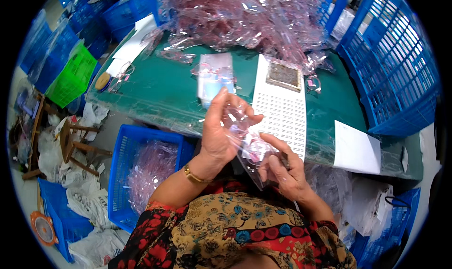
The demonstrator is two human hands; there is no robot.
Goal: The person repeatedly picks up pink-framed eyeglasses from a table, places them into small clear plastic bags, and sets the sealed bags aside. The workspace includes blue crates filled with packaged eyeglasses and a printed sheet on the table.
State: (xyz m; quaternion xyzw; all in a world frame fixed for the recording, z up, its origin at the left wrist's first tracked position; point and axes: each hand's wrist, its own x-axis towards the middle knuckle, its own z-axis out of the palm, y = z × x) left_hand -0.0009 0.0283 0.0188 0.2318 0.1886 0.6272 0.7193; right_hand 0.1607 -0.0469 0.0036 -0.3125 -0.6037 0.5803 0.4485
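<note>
My left hand (221, 130) grips the upper end of a clear plastic bag (239, 123) with small pink and white items inside. My right hand (282, 168) has its fingers closed on the lower right part of that bag. Just beyond my left hand lies a small pale blue and white packet (209, 80) on the green table (329, 99). A long white sheet of printed labels (278, 113) lies beside the bag, with a flat metal-rimmed block (282, 77) on its far end.
A pile of pink bagged pieces (245, 15) covers the table's back. A tall blue crate (386, 66) stands right, loose paper (355, 146) near it. A blue basket (120, 170) of bags sits below the front edge; crates (70, 76), a wooden stool (77, 146) and plastic sacks are left.
</note>
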